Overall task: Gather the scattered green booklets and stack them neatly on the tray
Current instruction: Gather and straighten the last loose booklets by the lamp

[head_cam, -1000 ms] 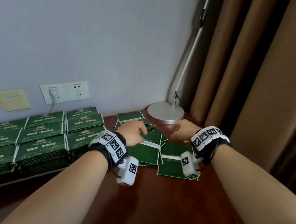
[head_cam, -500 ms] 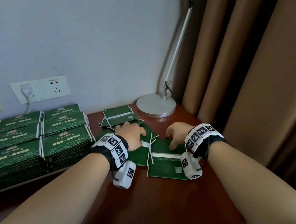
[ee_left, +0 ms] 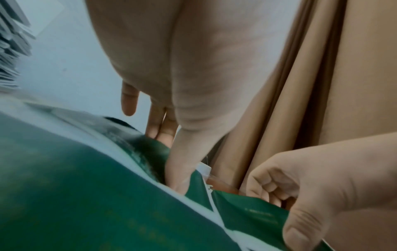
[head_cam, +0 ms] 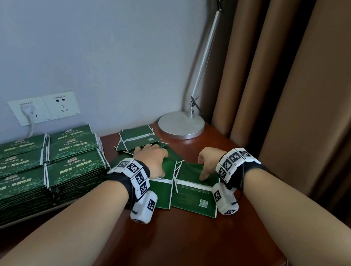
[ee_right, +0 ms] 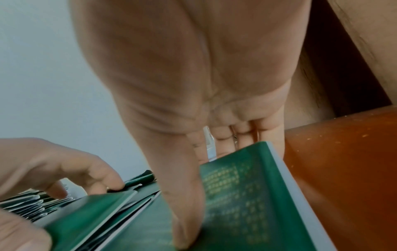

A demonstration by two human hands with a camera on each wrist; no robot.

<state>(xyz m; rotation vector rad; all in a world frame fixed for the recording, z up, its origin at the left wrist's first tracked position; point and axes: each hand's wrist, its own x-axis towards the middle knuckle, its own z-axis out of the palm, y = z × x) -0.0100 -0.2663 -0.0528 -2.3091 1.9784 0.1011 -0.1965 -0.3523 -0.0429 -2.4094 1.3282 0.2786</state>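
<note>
Head view: fingertips of both booklet-gripping hands, left hand [head_cam: 151,160], right hand [head_cam: 208,163], hidden.

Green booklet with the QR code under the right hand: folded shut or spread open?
Spread open: the green booklet lies flat, white spine strip across its middle, right hand on its far half.

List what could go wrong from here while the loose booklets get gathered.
1. The scattered booklets overlap at odd angles; the left hand and right hand pressing them together may bend corners or covers.
2. The lamp base stands just behind the pile, so a sweep could knock it.
3. The stacked booklets on the tray are already tall; additions may slide off.
</note>
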